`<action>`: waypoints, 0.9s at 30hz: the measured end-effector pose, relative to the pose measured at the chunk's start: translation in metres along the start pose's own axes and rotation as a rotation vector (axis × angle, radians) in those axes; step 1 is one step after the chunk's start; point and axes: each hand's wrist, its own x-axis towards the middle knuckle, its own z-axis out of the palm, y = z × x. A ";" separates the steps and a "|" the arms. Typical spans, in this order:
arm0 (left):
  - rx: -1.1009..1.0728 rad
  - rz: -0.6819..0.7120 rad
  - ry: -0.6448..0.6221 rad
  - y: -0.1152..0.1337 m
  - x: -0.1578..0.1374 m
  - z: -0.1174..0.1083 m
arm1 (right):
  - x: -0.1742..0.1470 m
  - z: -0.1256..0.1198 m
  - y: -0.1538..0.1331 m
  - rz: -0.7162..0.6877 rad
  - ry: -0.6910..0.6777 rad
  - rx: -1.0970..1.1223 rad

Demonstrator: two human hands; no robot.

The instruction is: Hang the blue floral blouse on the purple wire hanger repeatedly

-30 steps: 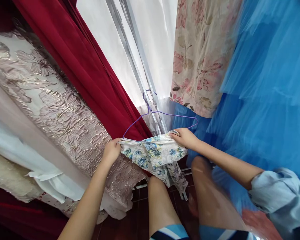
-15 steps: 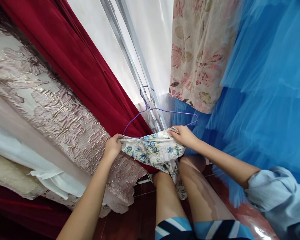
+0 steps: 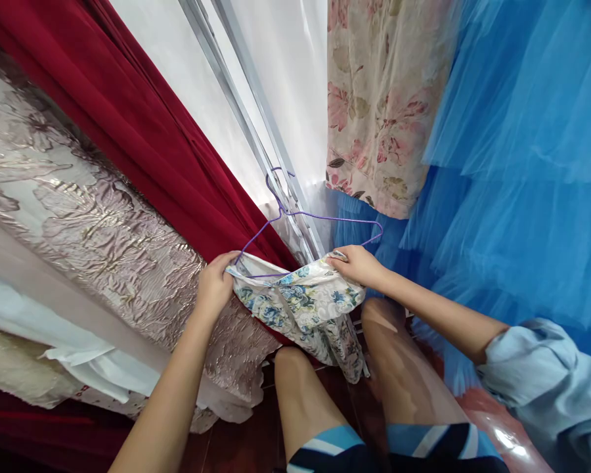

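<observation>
A purple wire hanger (image 3: 320,217) stands upright in front of me, its hook beside a metal rail. Its left end and lower bar go into the opening of a white garment (image 3: 300,305) printed with blue and yellow flowers. My left hand (image 3: 215,282) is closed on the garment's top left edge, close to the hanger's left end. The top right edge is pinched in my right hand (image 3: 357,264), just below the hanger's right arm, which stays outside the cloth. The garment's lower part hangs between my knees.
Dark red cloth (image 3: 142,131) and pinkish metallic floral fabric (image 3: 123,217) hang at left. Upright metal rails (image 3: 249,98) rise behind the hanger. To the right hang a pink-flowered cloth (image 3: 381,118) and blue tulle (image 3: 517,164). The floor is dark red tile (image 3: 236,440).
My left hand has shifted slightly left and up, spreading the garment's top edge so its inside shows around the hanger's left end. My knees have moved further apart.
</observation>
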 end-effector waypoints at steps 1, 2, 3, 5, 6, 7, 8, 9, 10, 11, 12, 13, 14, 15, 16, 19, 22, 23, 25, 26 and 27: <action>-0.032 0.065 0.036 0.011 0.004 -0.002 | -0.001 -0.001 -0.001 0.003 -0.007 0.000; -0.052 0.107 0.069 0.022 0.010 -0.002 | -0.002 -0.001 -0.002 0.001 -0.012 -0.001; -0.061 0.127 0.105 0.031 0.016 -0.001 | -0.003 -0.002 -0.002 -0.004 -0.015 -0.002; -0.068 0.104 0.177 0.040 0.029 0.006 | -0.005 -0.002 -0.002 -0.018 -0.019 -0.011; -0.083 0.062 0.192 0.040 0.034 0.011 | -0.005 -0.002 -0.002 -0.031 -0.020 -0.019; -0.109 0.004 0.176 0.038 0.038 0.016 | -0.006 -0.003 -0.001 -0.046 -0.021 -0.024; -0.139 -0.055 0.133 0.033 0.041 0.021 | -0.007 -0.005 0.000 -0.067 -0.021 -0.018; -0.167 -0.104 0.079 0.028 0.042 0.025 | -0.009 -0.007 0.002 -0.099 -0.017 0.004; -0.180 -0.138 0.034 0.023 0.041 0.028 | -0.012 -0.009 0.003 -0.139 -0.002 0.042; -0.175 -0.154 0.015 0.020 0.038 0.030 | -0.016 -0.012 0.006 -0.185 0.029 0.086; -0.162 -0.155 0.027 0.018 0.035 0.030 | -0.022 -0.015 0.009 -0.232 0.074 0.129; -0.151 -0.146 0.061 0.018 0.031 0.029 | -0.029 -0.020 0.012 -0.276 0.128 0.162; -0.153 -0.138 0.098 0.019 0.026 0.027 | -0.036 -0.026 0.016 -0.314 0.185 0.182; -0.162 -0.138 0.125 0.021 0.023 0.025 | -0.041 -0.033 0.020 -0.341 0.236 0.186; -0.173 -0.143 0.138 0.024 0.020 0.023 | -0.045 -0.041 0.023 -0.352 0.283 0.176; -0.199 -0.168 0.135 0.030 0.017 0.019 | -0.034 -0.068 0.034 -0.324 0.435 0.077; -0.218 -0.177 0.119 0.030 0.017 0.020 | 0.007 -0.087 0.042 -0.311 0.538 -0.007; -0.218 -0.173 0.115 0.029 0.016 0.021 | 0.023 -0.091 0.044 -0.285 0.480 0.017; -0.194 -0.153 0.119 0.026 0.013 0.020 | 0.052 -0.096 0.046 -0.133 0.334 0.109; -0.177 -0.141 0.126 0.024 0.012 0.019 | 0.062 -0.098 0.045 -0.050 0.283 0.149; -0.164 -0.129 0.133 0.023 0.011 0.018 | 0.069 -0.099 0.044 0.019 0.255 0.177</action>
